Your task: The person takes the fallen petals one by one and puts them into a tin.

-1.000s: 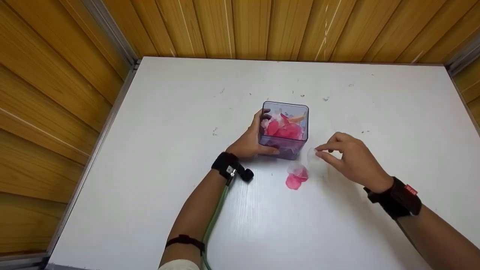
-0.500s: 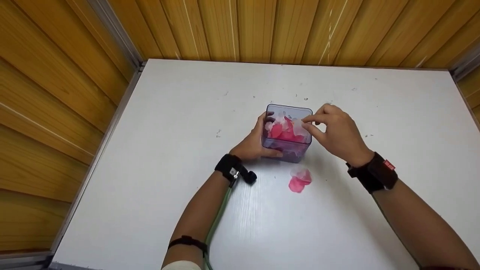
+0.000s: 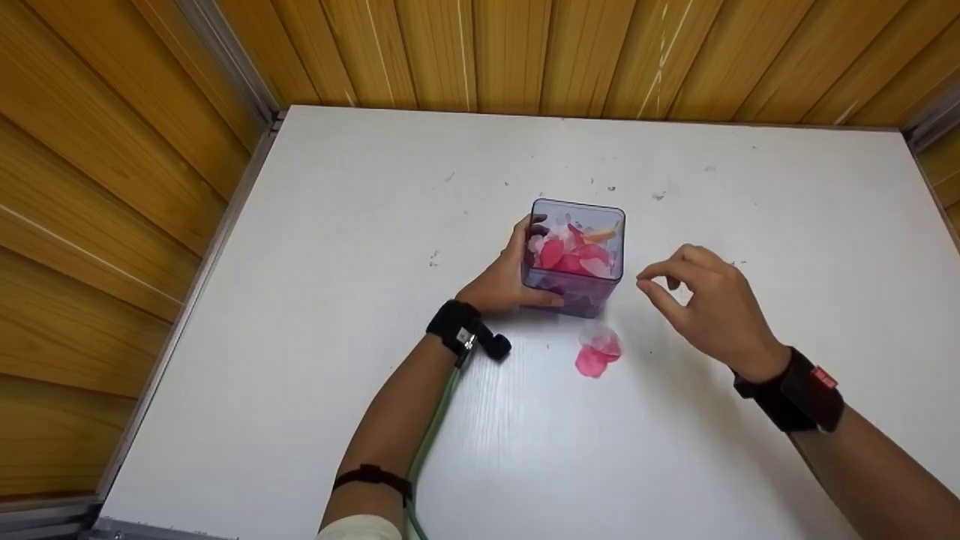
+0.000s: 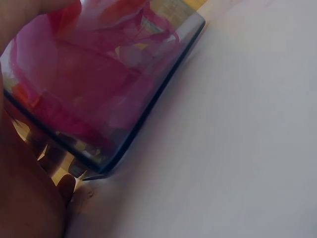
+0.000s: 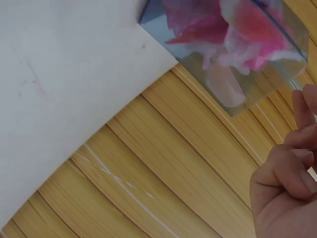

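Observation:
A clear bluish square container [image 3: 585, 298] stands on the white table, filled with pink, white and pale petals [image 3: 571, 256] and a light orange strip [image 3: 600, 235]. My left hand [image 3: 496, 283] grips its left side, thumb across the near wall and fingers behind it. In the left wrist view, dark pink petals [image 4: 84, 84] show through the wall. To the right of the container, my right hand [image 3: 712, 307] hovers with thumb and forefinger tips together; nothing shows between them. Near the container's front, a small cluster of pink and whitish petals [image 3: 596, 356] lies on the table.
The white table [image 3: 337, 247] carries small dark marks beyond the container. Yellow wood-pattern panels [image 3: 510, 56] rise behind it and on the left. A green cable [image 3: 441, 416] runs along the left forearm from the wrist strap.
My right hand carried a whitish petal from the table over the container, let it go there, and moved back right and nearer. The left hand kept its grip on the container.

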Available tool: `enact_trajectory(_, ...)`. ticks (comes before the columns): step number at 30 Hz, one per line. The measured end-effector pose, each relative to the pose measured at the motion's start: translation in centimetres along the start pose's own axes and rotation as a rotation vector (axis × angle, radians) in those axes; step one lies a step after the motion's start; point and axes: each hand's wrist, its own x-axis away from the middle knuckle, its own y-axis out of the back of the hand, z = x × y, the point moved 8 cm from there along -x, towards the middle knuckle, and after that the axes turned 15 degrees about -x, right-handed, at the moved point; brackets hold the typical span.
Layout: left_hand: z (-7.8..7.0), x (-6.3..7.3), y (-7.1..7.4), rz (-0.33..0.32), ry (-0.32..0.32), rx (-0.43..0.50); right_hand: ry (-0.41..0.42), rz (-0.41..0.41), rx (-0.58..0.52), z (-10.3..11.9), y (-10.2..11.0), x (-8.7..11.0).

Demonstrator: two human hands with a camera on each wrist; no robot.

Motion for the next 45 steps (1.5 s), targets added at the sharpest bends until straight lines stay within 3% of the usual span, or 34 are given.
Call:
enact_trajectory(3, 0.1, 0.1, 0.1, -0.001, 0.008, 0.012, -0.055, 0.069, 0.009, -1.4, -1.8, 1.7)
enact_trajectory(10, 0.4, 0.5, 0.0, 0.005, 0.015, 0.031, -0.200, 0.322, -0.013, -3.7, -7.2, 4.0)
enact_trajectory(15, 0.1, 0.6, -0.2, 0.003, 0.006, 0.035, -0.210, 0.382, -0.027, -4.0, -8.8, 4.3)
enact_trajectory(21, -0.1, 0.4, -0.2, 0.003, -0.001, 0.012, -0.205, 0.371, -0.039, -3.9, -8.6, 4.2)
enact_trajectory(28, 0.0, 0.2, -0.3, 0.006, 0.000, 0.024, -0.221, 0.301, -0.111, -2.8, -6.5, 3.7)
enact_trajectory(32, 0.1, 0.1, -0.3, 0.004, 0.010, 0.027, -0.183, 0.257, -0.198, -1.1, -4.7, 2.2)
enact_trajectory(37, 0.4, 0.1, -0.3, 0.008, 0.030, 0.012, -0.129, 0.177, -0.281, 1.3, -2.7, -1.0)
enact_trajectory(41, 0.4, 0.1, -0.3, 0.012, 0.026, 0.018, -0.040, 0.110, -0.171, 2.6, -2.6, -3.7)
enact_trajectory(45, 0.2, 0.0, -0.3, 0.012, 0.010, 0.026, 0.049, 0.111, 0.004, 3.3, -4.0, -5.6)
